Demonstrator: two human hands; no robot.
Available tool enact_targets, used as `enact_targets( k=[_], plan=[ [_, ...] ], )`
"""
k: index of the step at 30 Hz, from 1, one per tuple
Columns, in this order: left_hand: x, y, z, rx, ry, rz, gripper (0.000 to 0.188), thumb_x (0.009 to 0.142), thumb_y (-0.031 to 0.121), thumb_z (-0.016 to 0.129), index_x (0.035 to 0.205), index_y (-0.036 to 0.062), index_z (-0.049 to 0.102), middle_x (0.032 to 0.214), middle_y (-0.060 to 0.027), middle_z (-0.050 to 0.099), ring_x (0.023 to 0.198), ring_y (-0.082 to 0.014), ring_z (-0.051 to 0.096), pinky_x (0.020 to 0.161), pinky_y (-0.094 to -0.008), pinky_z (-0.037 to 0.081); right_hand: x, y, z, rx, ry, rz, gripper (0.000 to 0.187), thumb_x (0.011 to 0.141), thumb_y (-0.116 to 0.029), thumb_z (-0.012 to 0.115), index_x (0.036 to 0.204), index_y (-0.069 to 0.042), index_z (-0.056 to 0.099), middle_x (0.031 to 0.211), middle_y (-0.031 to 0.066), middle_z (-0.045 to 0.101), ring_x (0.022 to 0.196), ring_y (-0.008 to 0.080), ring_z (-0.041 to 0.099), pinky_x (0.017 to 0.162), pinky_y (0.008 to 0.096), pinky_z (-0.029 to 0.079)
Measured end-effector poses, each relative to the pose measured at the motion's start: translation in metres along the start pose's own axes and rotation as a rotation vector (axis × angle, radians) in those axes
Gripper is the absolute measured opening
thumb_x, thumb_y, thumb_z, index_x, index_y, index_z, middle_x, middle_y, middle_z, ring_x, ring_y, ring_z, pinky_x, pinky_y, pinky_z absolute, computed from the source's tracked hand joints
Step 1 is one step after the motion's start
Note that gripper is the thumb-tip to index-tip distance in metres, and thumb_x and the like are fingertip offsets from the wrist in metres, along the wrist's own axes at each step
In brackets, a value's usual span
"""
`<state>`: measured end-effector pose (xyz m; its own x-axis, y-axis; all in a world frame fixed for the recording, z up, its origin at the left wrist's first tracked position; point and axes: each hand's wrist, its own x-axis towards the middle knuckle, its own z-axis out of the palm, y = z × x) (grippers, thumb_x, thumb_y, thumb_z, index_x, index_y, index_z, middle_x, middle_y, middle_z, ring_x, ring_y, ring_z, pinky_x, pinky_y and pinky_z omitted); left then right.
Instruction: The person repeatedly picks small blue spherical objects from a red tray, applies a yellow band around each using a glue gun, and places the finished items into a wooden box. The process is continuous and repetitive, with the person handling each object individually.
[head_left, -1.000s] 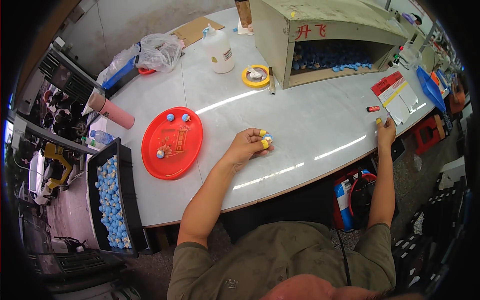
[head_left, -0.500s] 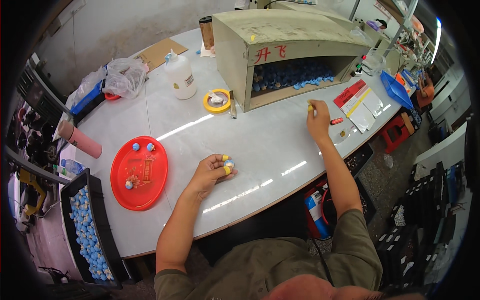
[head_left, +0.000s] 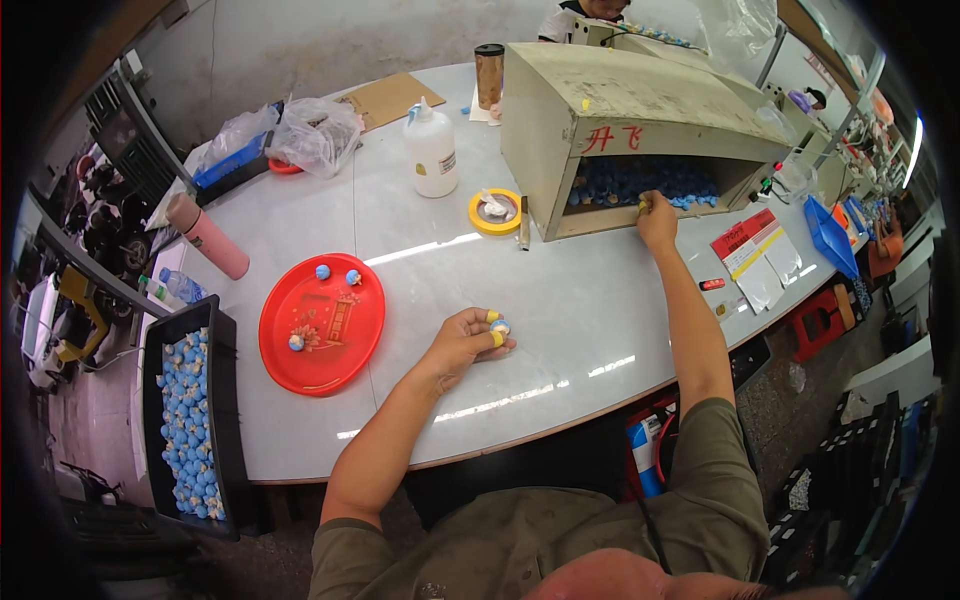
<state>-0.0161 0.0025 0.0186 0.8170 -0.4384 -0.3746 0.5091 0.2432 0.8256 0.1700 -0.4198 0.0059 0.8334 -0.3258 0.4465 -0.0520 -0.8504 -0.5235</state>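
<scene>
Between the yellow-wrapped thumb and finger of my left hand (head_left: 458, 348) is a small round blue-and-white piece (head_left: 501, 327), just above the table. My right hand (head_left: 657, 225) reaches to the front opening of a beige metal box (head_left: 550, 150), its fingers pinched at the lower edge. Whatever those fingertips hold, if anything, is too small to make out. Behind them, many small blue pieces (head_left: 610, 182) lie heaped inside the box. To the left, a red round tray (head_left: 320, 365) carries three small blue balls with pale parts.
A black bin (head_left: 228, 400) full of blue balls stands at the table's left edge. Around the table are a pink bottle (head_left: 215, 240), a white squeeze bottle (head_left: 432, 150), yellow tape (head_left: 482, 222), a dark-topped cup (head_left: 489, 75) and red-and-white papers (head_left: 758, 250). Another person sits beyond the box.
My right hand has moved forward from the table in front of the box to its opening. My left hand keeps its hold on the blue-and-white piece. The whole view has shifted.
</scene>
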Motion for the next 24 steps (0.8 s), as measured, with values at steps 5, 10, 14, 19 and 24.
enact_targets(
  k=[5,10,14,19,24],
  plan=[
    [-0.001,-0.004,0.004,-0.052,0.111,0.115,0.033,0.091,0.003,0.067,0.120,0.0000,0.052,0.110,-0.0122,0.065,0.099,-0.0227,0.069,0.084,-0.0283,0.060,-0.103,-0.109,-0.034,0.894,-0.603,0.115,0.018,0.096,-0.002,0.052,0.112,-0.002,0.060,0.096,0.0046,0.060,0.080,0.0118,0.062,0.064,0.0254,0.050],
    [0.006,-0.014,0.002,-0.112,0.146,0.195,0.031,0.092,0.006,0.070,0.117,0.0020,0.052,0.109,-0.0110,0.066,0.098,-0.0207,0.069,0.085,-0.0286,0.059,-0.180,-0.176,-0.047,0.854,-0.818,-0.260,0.020,0.090,0.004,0.054,0.109,0.001,0.059,0.096,0.0066,0.057,0.078,0.0140,0.059,0.064,0.0262,0.049],
    [0.005,-0.013,-0.001,-0.126,0.117,0.200,0.031,0.092,0.007,0.070,0.116,0.0021,0.052,0.109,-0.0101,0.066,0.097,-0.0188,0.069,0.086,-0.0287,0.059,-0.198,-0.198,-0.042,0.669,-0.736,-0.433,0.025,0.084,0.006,0.056,0.108,0.002,0.059,0.096,0.0085,0.057,0.077,0.0146,0.057,0.067,0.0274,0.048],
    [0.007,-0.015,-0.001,-0.124,0.108,0.191,0.031,0.092,0.009,0.069,0.117,0.0029,0.051,0.108,-0.0091,0.066,0.098,-0.0167,0.068,0.088,-0.0288,0.058,-0.212,-0.205,-0.032,0.724,-0.729,-0.261,0.029,0.080,0.007,0.057,0.108,0.002,0.061,0.098,0.0093,0.059,0.079,0.0152,0.056,0.070,0.0280,0.048],
    [0.007,-0.018,-0.003,-0.179,0.093,0.188,0.027,0.094,0.009,0.067,0.116,0.0032,0.052,0.110,-0.0097,0.066,0.100,-0.0173,0.068,0.089,-0.0293,0.057,-0.219,-0.197,-0.011,0.834,-0.606,-0.347,0.029,0.082,0.007,0.058,0.110,0.003,0.060,0.097,0.0088,0.062,0.084,0.0135,0.057,0.073,0.0270,0.049]
  ],
)
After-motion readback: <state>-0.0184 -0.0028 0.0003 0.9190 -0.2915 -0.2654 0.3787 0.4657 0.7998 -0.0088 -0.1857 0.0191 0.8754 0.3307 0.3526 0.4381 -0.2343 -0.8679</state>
